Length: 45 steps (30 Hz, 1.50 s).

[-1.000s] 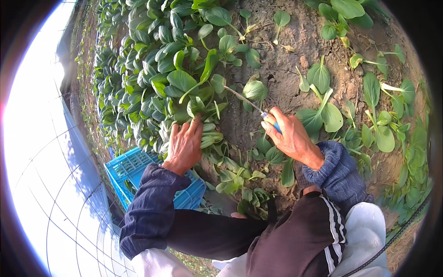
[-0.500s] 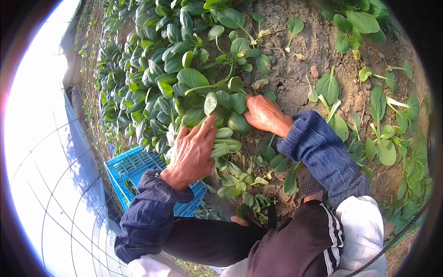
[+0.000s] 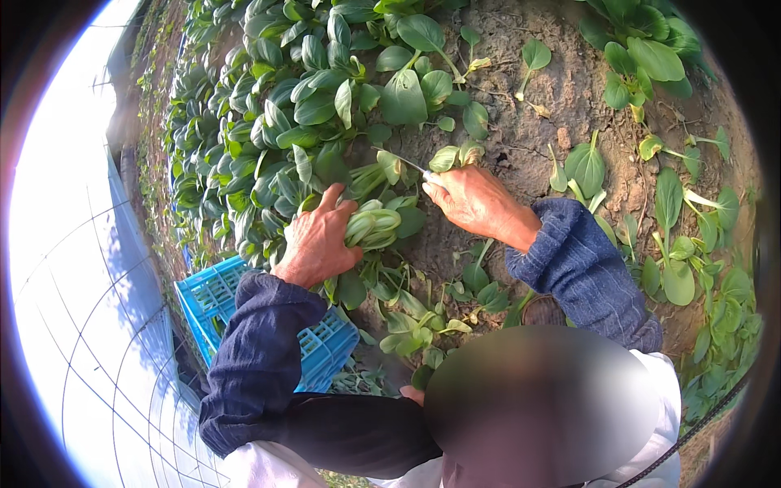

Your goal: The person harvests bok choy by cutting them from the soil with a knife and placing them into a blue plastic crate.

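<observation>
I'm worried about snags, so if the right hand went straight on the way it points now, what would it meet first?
Likely the pale green leaf beside the thin blade that the right hand holds, with the leafy greens beyond; how their depths compare is unclear.

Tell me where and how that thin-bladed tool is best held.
Probably by the handle, coming from the right, as the right hand holds it: the slim blade points left, toward the leafy greens, so reaching from that side would likely meet the blade first.
</observation>
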Each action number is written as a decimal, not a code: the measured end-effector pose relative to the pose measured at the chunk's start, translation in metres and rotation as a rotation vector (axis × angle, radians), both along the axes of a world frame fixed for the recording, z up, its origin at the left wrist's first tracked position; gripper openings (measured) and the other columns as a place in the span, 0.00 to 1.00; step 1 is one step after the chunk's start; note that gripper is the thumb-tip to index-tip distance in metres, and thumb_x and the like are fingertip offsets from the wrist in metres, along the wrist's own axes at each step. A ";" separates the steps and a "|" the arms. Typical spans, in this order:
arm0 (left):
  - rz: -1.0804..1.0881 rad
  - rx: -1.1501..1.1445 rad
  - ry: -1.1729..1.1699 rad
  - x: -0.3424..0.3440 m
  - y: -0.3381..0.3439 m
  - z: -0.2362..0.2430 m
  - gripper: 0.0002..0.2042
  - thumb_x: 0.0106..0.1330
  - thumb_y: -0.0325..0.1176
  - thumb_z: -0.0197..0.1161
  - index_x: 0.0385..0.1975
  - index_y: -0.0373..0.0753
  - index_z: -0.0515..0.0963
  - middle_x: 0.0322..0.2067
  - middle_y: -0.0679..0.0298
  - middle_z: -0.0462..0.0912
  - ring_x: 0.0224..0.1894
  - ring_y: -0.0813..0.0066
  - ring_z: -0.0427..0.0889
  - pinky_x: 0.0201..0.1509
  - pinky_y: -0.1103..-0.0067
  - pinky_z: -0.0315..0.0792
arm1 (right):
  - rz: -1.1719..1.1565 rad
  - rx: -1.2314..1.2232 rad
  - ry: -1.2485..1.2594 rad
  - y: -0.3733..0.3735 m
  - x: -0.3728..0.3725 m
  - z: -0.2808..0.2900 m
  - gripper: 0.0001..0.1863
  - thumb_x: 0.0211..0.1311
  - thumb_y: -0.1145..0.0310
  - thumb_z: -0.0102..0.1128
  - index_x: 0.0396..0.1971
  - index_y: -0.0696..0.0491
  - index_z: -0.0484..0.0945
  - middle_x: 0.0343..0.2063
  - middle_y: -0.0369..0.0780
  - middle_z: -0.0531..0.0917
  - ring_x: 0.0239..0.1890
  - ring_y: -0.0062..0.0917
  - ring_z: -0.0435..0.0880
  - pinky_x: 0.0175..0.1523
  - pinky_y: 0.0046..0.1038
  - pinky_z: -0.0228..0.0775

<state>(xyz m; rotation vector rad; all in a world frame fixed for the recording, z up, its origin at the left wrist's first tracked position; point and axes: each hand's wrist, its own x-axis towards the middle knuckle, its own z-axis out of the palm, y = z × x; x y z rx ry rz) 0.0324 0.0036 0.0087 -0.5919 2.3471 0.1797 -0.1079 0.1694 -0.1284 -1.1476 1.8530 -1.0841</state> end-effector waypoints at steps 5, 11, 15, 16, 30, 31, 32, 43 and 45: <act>-0.133 -0.074 0.139 0.026 0.005 -0.021 0.33 0.38 0.34 0.70 0.51 0.37 0.73 0.60 0.50 0.66 0.46 0.46 0.77 0.48 0.60 0.72 | 0.062 0.234 0.077 -0.017 0.000 -0.002 0.18 0.67 0.60 0.49 0.28 0.60 0.80 0.24 0.53 0.83 0.31 0.49 0.84 0.38 0.46 0.76; -0.190 -0.069 0.149 0.038 0.003 -0.029 0.33 0.38 0.33 0.70 0.50 0.34 0.71 0.57 0.51 0.67 0.47 0.57 0.76 0.50 0.67 0.66 | 0.211 0.360 -0.243 -0.031 -0.014 0.004 0.23 0.70 0.58 0.45 0.26 0.63 0.76 0.21 0.50 0.82 0.19 0.37 0.83 0.27 0.37 0.77; -0.243 -0.074 0.147 0.045 0.000 -0.032 0.29 0.38 0.32 0.71 0.45 0.33 0.71 0.49 0.54 0.69 0.46 0.59 0.75 0.46 0.67 0.65 | 0.196 0.467 -0.301 -0.038 -0.013 0.010 0.27 0.72 0.55 0.43 0.20 0.63 0.70 0.13 0.41 0.74 0.12 0.27 0.77 0.20 0.31 0.73; -0.262 -0.077 0.146 0.046 -0.001 -0.033 0.28 0.38 0.32 0.71 0.43 0.33 0.71 0.47 0.54 0.68 0.46 0.59 0.75 0.46 0.67 0.65 | 0.200 0.493 -0.314 -0.039 -0.013 0.012 0.28 0.73 0.54 0.42 0.18 0.62 0.67 0.12 0.39 0.71 0.11 0.25 0.74 0.19 0.30 0.71; -0.277 -0.040 0.337 0.065 -0.007 -0.053 0.20 0.36 0.28 0.67 0.33 0.32 0.73 0.40 0.55 0.70 0.40 0.58 0.78 0.40 0.66 0.66 | 0.222 0.632 -0.299 -0.043 -0.008 0.013 0.22 0.74 0.48 0.40 0.31 0.54 0.66 0.17 0.31 0.67 0.09 0.14 0.64 0.12 0.21 0.57; -0.272 -0.029 0.336 0.065 -0.009 -0.053 0.20 0.36 0.28 0.67 0.33 0.32 0.73 0.39 0.55 0.70 0.40 0.58 0.78 0.40 0.65 0.66 | 0.249 0.627 -0.219 -0.044 -0.007 0.014 0.22 0.74 0.49 0.40 0.31 0.55 0.66 0.17 0.32 0.67 0.09 0.15 0.64 0.13 0.22 0.58; -0.267 -0.017 0.335 0.064 -0.010 -0.053 0.20 0.36 0.28 0.67 0.33 0.32 0.73 0.39 0.55 0.70 0.40 0.57 0.78 0.40 0.65 0.66 | 0.252 0.631 -0.211 -0.045 -0.007 0.015 0.23 0.73 0.49 0.40 0.30 0.56 0.65 0.17 0.33 0.68 0.10 0.18 0.66 0.14 0.24 0.60; -0.219 0.016 0.343 0.069 -0.025 -0.031 0.25 0.39 0.34 0.69 0.42 0.36 0.75 0.42 0.61 0.72 0.39 0.57 0.77 0.42 0.64 0.70 | 0.329 0.715 -0.436 -0.021 -0.001 0.007 0.18 0.71 0.54 0.40 0.37 0.54 0.70 0.17 0.31 0.67 0.09 0.15 0.65 0.13 0.22 0.60; -0.190 0.011 0.414 0.079 -0.021 -0.023 0.28 0.40 0.32 0.69 0.47 0.35 0.75 0.49 0.59 0.73 0.43 0.56 0.77 0.47 0.66 0.70 | 0.227 0.631 -0.474 -0.012 0.002 0.004 0.19 0.70 0.51 0.46 0.36 0.55 0.70 0.17 0.31 0.69 0.09 0.14 0.66 0.12 0.20 0.60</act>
